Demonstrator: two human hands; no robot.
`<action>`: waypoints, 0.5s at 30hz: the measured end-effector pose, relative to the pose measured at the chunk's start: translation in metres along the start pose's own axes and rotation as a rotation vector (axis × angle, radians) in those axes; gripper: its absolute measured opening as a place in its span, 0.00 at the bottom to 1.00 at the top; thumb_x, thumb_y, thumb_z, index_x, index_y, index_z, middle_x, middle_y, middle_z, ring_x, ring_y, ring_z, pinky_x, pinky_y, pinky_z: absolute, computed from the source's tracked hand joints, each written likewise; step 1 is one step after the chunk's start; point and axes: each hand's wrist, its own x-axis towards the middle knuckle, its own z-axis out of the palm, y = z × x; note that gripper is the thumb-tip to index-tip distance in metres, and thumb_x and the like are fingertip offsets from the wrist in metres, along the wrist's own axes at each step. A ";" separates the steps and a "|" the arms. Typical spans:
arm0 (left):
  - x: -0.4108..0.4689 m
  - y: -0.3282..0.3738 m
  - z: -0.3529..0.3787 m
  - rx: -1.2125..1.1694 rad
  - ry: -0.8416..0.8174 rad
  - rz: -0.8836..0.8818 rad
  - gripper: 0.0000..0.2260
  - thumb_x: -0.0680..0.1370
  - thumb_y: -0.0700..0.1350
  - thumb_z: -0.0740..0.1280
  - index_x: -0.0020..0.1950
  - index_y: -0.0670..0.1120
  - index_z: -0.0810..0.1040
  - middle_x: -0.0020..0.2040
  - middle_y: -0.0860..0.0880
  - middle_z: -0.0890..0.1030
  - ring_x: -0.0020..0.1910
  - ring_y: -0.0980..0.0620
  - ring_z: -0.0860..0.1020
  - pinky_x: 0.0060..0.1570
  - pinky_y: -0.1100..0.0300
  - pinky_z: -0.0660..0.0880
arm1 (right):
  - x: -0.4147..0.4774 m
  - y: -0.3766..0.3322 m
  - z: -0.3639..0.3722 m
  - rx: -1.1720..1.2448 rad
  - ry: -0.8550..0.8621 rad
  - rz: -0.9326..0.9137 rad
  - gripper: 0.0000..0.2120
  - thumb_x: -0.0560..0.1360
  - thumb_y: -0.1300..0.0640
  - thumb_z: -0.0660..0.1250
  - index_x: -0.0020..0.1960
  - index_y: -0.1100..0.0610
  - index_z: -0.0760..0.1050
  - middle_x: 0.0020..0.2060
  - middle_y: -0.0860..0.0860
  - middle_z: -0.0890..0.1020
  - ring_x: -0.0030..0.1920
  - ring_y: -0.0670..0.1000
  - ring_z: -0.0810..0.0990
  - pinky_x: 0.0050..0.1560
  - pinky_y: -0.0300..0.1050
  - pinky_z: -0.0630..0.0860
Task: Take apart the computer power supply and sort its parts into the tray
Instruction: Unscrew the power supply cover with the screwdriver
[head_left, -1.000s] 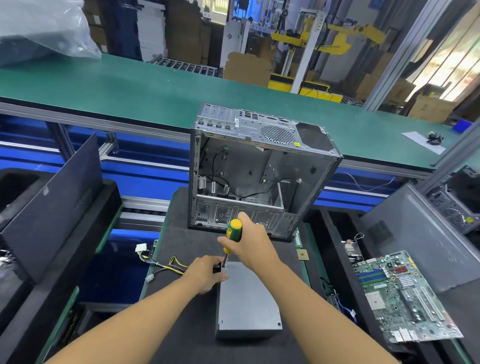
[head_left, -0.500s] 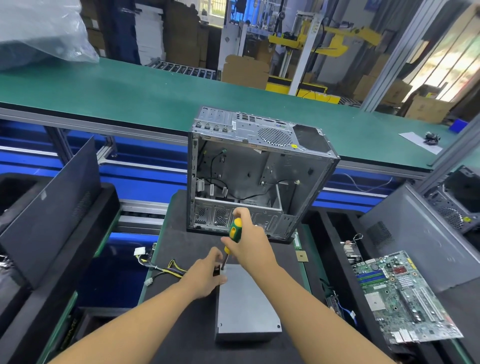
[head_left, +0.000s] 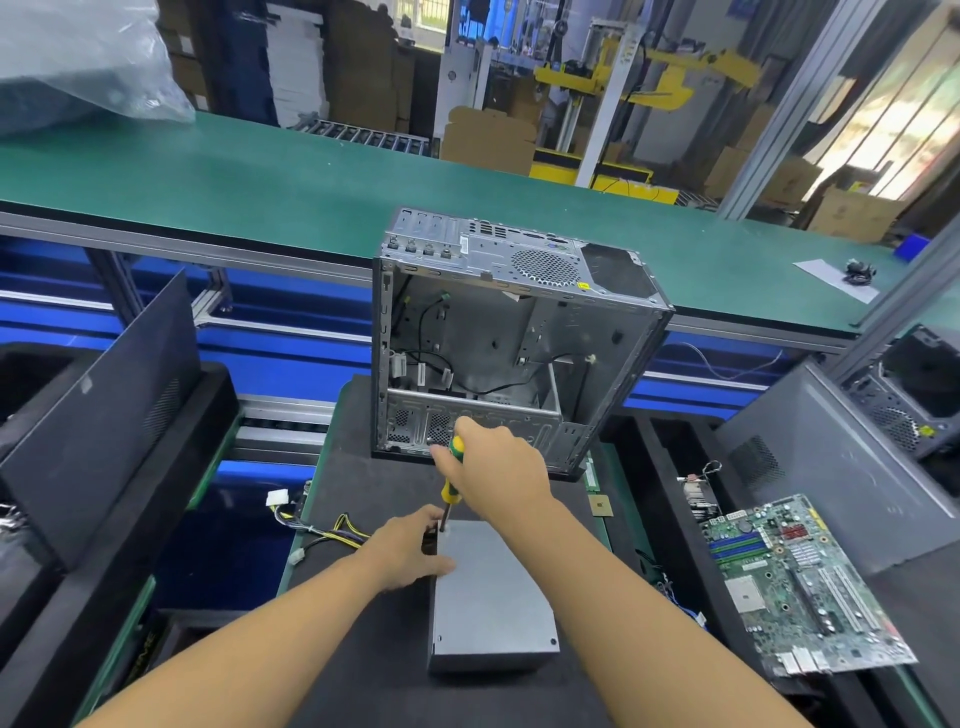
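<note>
A grey metal power supply (head_left: 491, 597) lies flat on the black mat in front of me. Its yellow and black cables (head_left: 332, 535) trail off to the left. My right hand (head_left: 498, 473) grips a screwdriver (head_left: 451, 483) with a green and yellow handle, held upright with its tip on the far left corner of the power supply's top. My left hand (head_left: 410, 551) holds that same far left corner of the box, fingers curled around the edge beside the screwdriver's shaft.
An open, emptied computer case (head_left: 519, 332) stands just behind the power supply. A motherboard (head_left: 800, 582) lies in the black tray at the right, under a leaning side panel (head_left: 831, 467). Another black panel (head_left: 98, 395) leans at the left. A green conveyor (head_left: 260, 182) runs behind.
My hands and the screwdriver stay at the power supply's corner. The right hand has shifted slightly on the handle, as in turning; the power supply has not moved.
</note>
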 end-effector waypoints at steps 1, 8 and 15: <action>0.000 -0.001 0.000 0.004 -0.011 0.005 0.26 0.74 0.55 0.74 0.69 0.55 0.69 0.65 0.53 0.76 0.65 0.51 0.75 0.65 0.56 0.70 | 0.001 -0.002 -0.001 0.003 -0.030 0.003 0.16 0.81 0.41 0.57 0.46 0.54 0.65 0.33 0.51 0.70 0.36 0.59 0.73 0.32 0.46 0.66; 0.002 -0.002 0.001 0.024 0.018 0.005 0.27 0.74 0.56 0.74 0.69 0.53 0.69 0.69 0.51 0.75 0.67 0.50 0.73 0.66 0.56 0.69 | 0.002 -0.011 0.001 -0.035 -0.068 -0.003 0.15 0.81 0.43 0.55 0.46 0.55 0.63 0.30 0.49 0.67 0.35 0.59 0.73 0.32 0.46 0.62; 0.007 -0.004 0.002 0.028 0.010 -0.008 0.27 0.74 0.56 0.75 0.69 0.53 0.69 0.69 0.51 0.74 0.68 0.50 0.72 0.66 0.55 0.69 | 0.003 -0.011 0.003 -0.035 -0.098 -0.055 0.15 0.81 0.42 0.57 0.47 0.54 0.61 0.32 0.50 0.66 0.37 0.59 0.70 0.35 0.48 0.64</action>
